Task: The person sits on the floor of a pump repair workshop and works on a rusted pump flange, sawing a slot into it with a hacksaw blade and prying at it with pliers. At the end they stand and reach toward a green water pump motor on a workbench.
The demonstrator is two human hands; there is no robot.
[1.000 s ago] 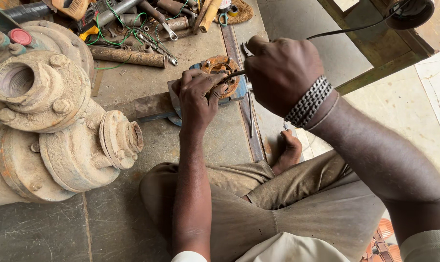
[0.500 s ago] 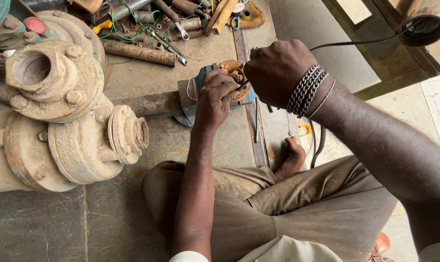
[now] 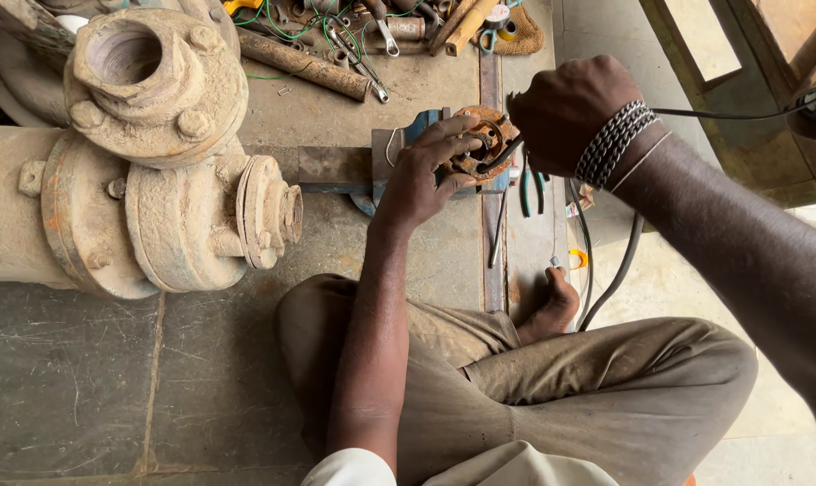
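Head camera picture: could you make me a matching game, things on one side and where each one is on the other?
Things
1. rusty round part
2. big dusty pump casing
3. beaded bracelets
4. green-handled pliers

Places
A. on the right wrist
B. on the floor, below the right hand
C. under the left hand, on the blue vise
D. at the left of the picture

Pairs: 1-C, 2-D, 3-A, 4-B

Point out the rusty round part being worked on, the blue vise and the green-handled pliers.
rusty round part [image 3: 482, 135], head view, its upper rim
blue vise [image 3: 423, 126], head view, its blue body left of the part
green-handled pliers [image 3: 531, 187], head view, the handles
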